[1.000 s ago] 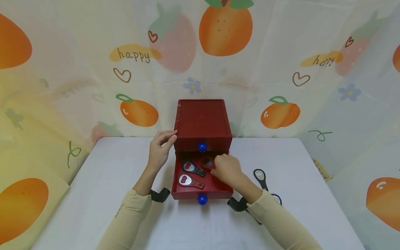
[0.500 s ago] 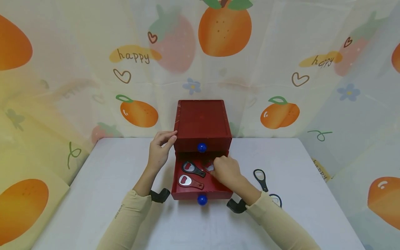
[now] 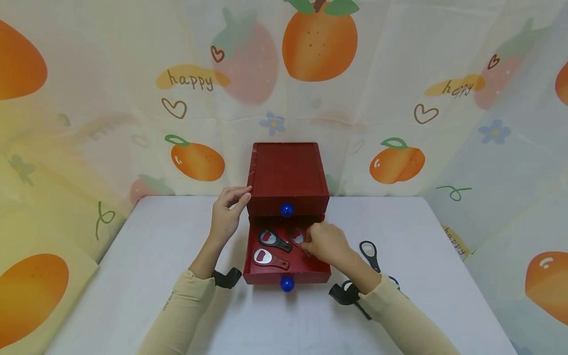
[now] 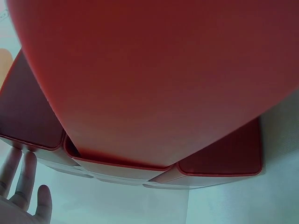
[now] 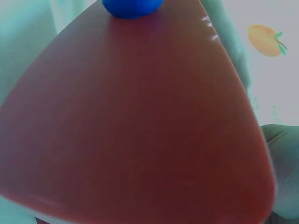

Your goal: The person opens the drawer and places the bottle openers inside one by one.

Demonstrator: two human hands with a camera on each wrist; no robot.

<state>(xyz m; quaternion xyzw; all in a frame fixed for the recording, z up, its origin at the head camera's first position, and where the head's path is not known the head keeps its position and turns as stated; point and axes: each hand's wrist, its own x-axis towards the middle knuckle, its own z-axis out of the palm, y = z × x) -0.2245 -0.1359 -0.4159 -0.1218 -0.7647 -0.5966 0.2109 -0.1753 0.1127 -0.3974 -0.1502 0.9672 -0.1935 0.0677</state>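
A red two-drawer box [image 3: 287, 170] stands at the table's back, its lower drawer [image 3: 266, 277] pulled out. My left hand [image 3: 225, 217] touches the box's left side with extended fingertips, also seen in the left wrist view. Inside the drawer, my right hand [image 3: 328, 242] pinches the handle end of a bottle opener [image 3: 296, 236], whose handle is mostly hidden by the fingers. To its left lie a black bottle opener [image 3: 280, 243] and, nearer the front, a reddish-brown bottle opener [image 3: 277, 262]. The right wrist view is filled by a red drawer front [image 5: 140, 116] with a blue knob [image 5: 132, 7].
Right of the box, a black-rimmed tool with a round head [image 3: 369, 251] lies on the white tabletop [image 3: 155, 236]. More such tools are partly covered by my right sleeve [image 3: 399, 310]. A fruit-print cloth [image 3: 310, 113] hangs behind the box.
The opener at my right hand has gone from tilted up to lying lower in the drawer. My right hand has shifted slightly right. The left hand stays at the box.
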